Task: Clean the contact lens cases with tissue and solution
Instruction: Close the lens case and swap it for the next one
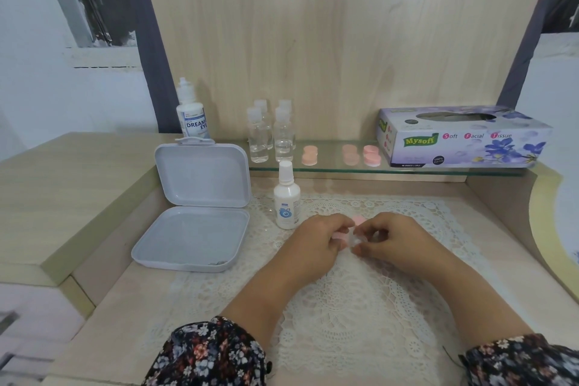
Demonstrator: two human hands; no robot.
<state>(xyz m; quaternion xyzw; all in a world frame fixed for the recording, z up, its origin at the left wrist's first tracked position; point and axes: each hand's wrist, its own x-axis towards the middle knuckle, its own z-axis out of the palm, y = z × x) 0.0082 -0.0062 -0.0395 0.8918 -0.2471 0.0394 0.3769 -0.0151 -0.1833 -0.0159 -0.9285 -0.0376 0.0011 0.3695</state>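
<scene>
we hold a pink contact lens case (351, 233) over the lace mat (360, 307), our left hand (316, 241) pinching its pink side and our right hand (388, 238) pinching the clear part, beside the small solution bottle (286, 204).

Beige desk (103, 288) with lace mat (360, 323), open white box (191, 235), white solution bottle (286, 200).

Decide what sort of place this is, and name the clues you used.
Probably a dressing table in a home. Clues: a lace mat on the top, a glass shelf holding a tissue box, and lens solution bottles.
</scene>
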